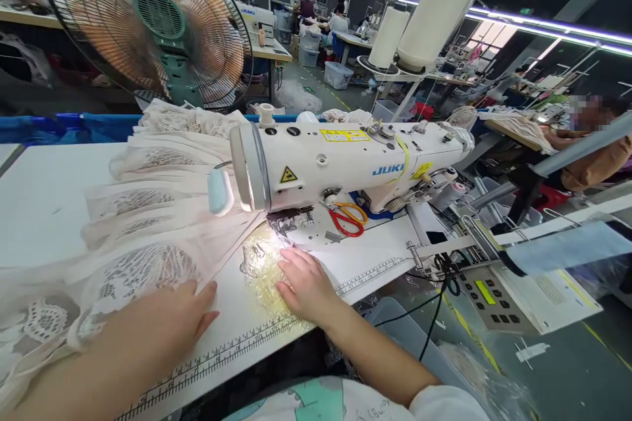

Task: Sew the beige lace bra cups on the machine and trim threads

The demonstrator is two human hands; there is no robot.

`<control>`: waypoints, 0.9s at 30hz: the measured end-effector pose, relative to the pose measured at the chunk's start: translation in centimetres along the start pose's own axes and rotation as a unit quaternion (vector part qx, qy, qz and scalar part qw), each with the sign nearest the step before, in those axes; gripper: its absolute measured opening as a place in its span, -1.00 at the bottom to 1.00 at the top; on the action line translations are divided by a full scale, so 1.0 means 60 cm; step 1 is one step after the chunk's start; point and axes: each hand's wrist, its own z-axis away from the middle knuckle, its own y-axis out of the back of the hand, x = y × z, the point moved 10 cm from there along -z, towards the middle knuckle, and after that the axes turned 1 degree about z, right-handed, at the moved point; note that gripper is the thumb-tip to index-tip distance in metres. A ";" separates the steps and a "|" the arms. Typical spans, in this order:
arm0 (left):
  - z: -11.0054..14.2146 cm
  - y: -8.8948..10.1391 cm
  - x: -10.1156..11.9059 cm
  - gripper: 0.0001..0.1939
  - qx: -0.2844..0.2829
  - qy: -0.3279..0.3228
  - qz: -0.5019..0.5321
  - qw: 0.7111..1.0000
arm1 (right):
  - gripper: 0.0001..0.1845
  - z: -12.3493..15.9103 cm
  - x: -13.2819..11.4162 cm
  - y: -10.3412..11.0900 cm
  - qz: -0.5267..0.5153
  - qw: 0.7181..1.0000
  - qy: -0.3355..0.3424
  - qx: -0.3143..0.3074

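The right hand [305,286] lies flat, fingers spread and gripping nothing, on a patch of glossy, crinkled clear film [261,276] that catches the lamp glare. The fingertips point toward the needle area of the sewing machine [345,161]. The left hand [165,322] also rests palm down and open, holding nothing, pressing the edge of a pale cream lace piece [141,273] with a round openwork motif. More of the same lace panels [162,164] fan out behind it in soft overlapping layers (each with an oval net-like inset), reaching back to the machine's wheel end.

Both hands sit on the white counter [44,204], whose front edge carries a printed ruler strip [237,345] running diagonally. The machine is a smooth white body with yellow warning labels and blue lettering. Under its arm lie red-and-orange-handled scissors [348,217]. To the right hangs a grey control panel [498,299] with a small green display and dark buttons. Two tall, cream thread cones [434,10] stand behind the machine, and a round wire-caged fan [148,20] with a green hub stands at the back left.
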 end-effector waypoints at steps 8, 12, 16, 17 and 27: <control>-0.026 0.031 -0.038 -0.54 0.064 0.026 0.037 0.997 | -0.70 0.004 -0.006 0.004 -0.005 1.000 0.007 0.008; -0.025 0.043 -0.039 -0.57 0.095 0.027 0.041 0.994 | -0.69 0.008 -0.006 0.000 -0.002 1.000 0.009 0.012; -0.021 0.035 -0.037 -0.59 0.121 0.034 0.046 0.991 | -0.69 0.011 -0.005 -0.004 0.001 1.000 0.008 0.010; -0.020 0.031 -0.035 -0.59 0.128 0.031 0.049 0.990 | -0.69 0.012 -0.004 -0.005 0.003 1.000 0.007 0.007; -0.008 0.008 -0.028 -0.58 0.197 -0.006 0.054 0.979 | -0.71 0.012 -0.006 -0.008 0.019 1.000 0.008 0.002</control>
